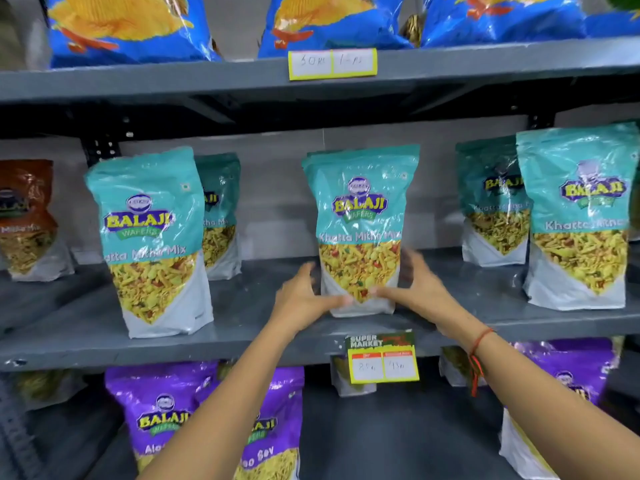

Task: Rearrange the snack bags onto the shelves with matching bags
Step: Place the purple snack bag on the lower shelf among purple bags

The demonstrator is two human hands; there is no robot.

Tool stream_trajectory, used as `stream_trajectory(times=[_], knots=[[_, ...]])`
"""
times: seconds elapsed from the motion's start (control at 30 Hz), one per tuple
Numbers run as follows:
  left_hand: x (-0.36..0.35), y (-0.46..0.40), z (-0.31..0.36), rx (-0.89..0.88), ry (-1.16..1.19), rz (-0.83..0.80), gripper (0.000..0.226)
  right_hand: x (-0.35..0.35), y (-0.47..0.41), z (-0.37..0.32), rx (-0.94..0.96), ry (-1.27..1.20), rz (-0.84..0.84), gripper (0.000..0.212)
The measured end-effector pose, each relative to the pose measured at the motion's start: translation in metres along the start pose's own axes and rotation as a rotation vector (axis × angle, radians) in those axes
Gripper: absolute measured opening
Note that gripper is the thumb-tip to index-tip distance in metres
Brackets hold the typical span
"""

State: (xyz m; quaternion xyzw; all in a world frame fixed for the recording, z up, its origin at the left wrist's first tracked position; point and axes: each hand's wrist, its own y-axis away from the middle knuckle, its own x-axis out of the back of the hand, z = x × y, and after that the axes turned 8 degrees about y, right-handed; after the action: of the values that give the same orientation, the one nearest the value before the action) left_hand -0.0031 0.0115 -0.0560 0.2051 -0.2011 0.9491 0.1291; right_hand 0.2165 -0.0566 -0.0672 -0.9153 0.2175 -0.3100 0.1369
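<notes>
A teal Khatta Mitha Mix bag (360, 216) stands upright in the middle of the grey middle shelf (86, 337). My left hand (304, 296) grips its lower left side and my right hand (415, 285) its lower right side, thumbs across the front. Matching teal bags stand on the same shelf: one at the left (152, 237) with another behind it (220, 216), and two at the right (578, 216) (491, 202). At the far left of this shelf stands a brown bag (27, 220).
Blue chip bags (124, 26) fill the top shelf above a price tag (332, 63). Purple Aloo Sev bags (162, 410) (575, 372) stand on the bottom shelf below. A supermarket price label (382, 358) hangs on the middle shelf's front edge.
</notes>
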Motion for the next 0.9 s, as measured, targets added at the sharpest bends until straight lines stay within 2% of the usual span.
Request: stream_trajectory(times=[0.07, 0.13, 0.2, 0.3, 0.37, 0.43, 0.47, 0.53, 0.57, 0.63, 0.67, 0.7, 0.83, 0.9], knots=[[0.006, 0.014, 0.002, -0.074, 0.086, 0.113, 0.086, -0.006, 0.019, -0.012, 0.065, -0.022, 0.249, 0.103], [0.012, 0.033, 0.003, -0.180, 0.205, 0.237, 0.065, -0.014, 0.045, -0.025, 0.178, -0.082, 0.460, 0.076], [0.020, 0.059, 0.000, -0.253, 0.311, 0.381, 0.044, -0.029, 0.074, -0.036, 0.289, -0.123, 0.557, 0.053], [0.028, 0.099, -0.033, -0.270, 0.362, 0.607, 0.029, -0.066, 0.111, -0.027, 0.447, -0.066, 0.521, 0.033], [0.026, 0.123, -0.078, -0.198, 0.371, 0.716, 0.032, -0.097, 0.132, -0.007, 0.564, 0.016, 0.425, 0.025], [0.018, 0.143, -0.129, -0.070, 0.356, 0.765, 0.041, -0.132, 0.146, 0.026, 0.629, 0.122, 0.256, 0.021], [0.013, 0.152, -0.157, 0.006, 0.328, 0.768, 0.047, -0.150, 0.150, 0.042, 0.568, 0.146, 0.144, 0.020], [0.006, 0.168, -0.206, 0.175, 0.210, 0.698, 0.060, -0.183, 0.151, 0.076, 0.272, 0.143, -0.123, 0.024], [0.003, 0.173, -0.229, 0.274, 0.146, 0.625, 0.065, -0.199, 0.149, 0.092, 0.118, 0.140, -0.256, 0.037], [0.002, 0.177, -0.268, 0.452, 0.036, 0.468, 0.061, -0.227, 0.143, 0.118, -0.104, 0.126, -0.476, 0.079], [0.003, 0.178, -0.289, 0.482, 0.014, 0.383, 0.056, -0.241, 0.141, 0.128, -0.168, 0.104, -0.552, 0.094], [0.004, 0.176, -0.305, 0.488, 0.017, 0.305, 0.054, -0.252, 0.140, 0.134, -0.206, 0.085, -0.600, 0.100], [0.006, 0.174, -0.321, 0.567, 0.179, 0.107, 0.068, -0.282, 0.139, 0.141, -0.225, 0.068, -0.656, 0.076], [0.001, 0.176, -0.321, 0.611, 0.267, 0.089, 0.077, -0.293, 0.141, 0.144, -0.226, 0.034, -0.677, 0.081]])
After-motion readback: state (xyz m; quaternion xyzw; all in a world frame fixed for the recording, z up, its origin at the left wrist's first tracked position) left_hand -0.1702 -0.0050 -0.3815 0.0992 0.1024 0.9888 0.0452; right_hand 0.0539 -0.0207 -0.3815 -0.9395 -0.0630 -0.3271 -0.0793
